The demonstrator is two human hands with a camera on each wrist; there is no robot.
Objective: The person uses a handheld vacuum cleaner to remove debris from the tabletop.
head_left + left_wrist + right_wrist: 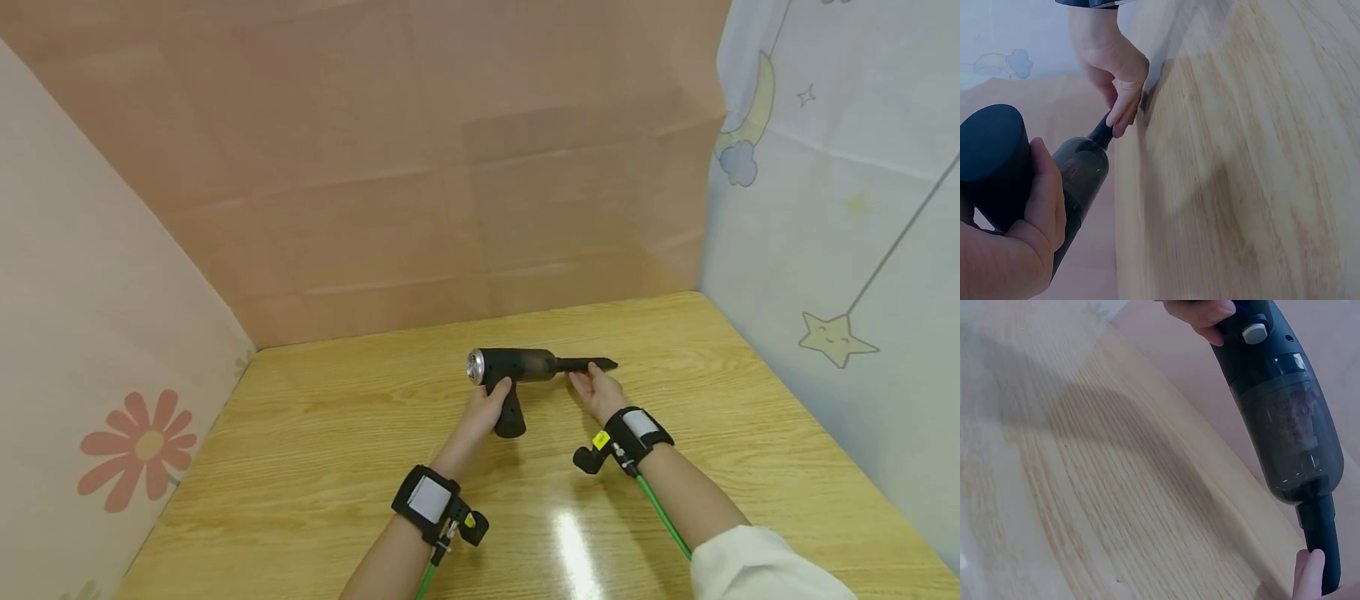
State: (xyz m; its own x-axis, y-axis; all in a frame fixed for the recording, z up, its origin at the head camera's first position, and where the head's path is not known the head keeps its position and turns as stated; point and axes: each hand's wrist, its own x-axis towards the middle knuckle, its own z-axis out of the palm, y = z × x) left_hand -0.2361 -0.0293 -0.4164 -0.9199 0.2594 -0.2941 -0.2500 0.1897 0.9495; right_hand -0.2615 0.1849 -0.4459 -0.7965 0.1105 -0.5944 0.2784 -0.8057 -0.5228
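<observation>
A black handheld vacuum cleaner (525, 364) is held level over the table, its silver-ringed end to the left. My left hand (489, 404) grips its handle (511, 417), the thumb lying near the top. With my right hand (597, 393) I pinch the narrow black nozzle (577, 364) on the right end. In the right wrist view the smoky see-through dust cup (1300, 437) tapers to the nozzle (1319, 519), with fingertips on it. The left wrist view shows the butt of the handle (994, 144) in the left hand (1029, 244).
The wood-grain table (315, 433) reaches back to a pinkish-brown hanging sheet (375, 208). A flower-printed panel (90, 292) stands at the left, a star-and-moon panel (840, 233) at the right. Green cables (663, 512) run from the wrist straps (637, 433).
</observation>
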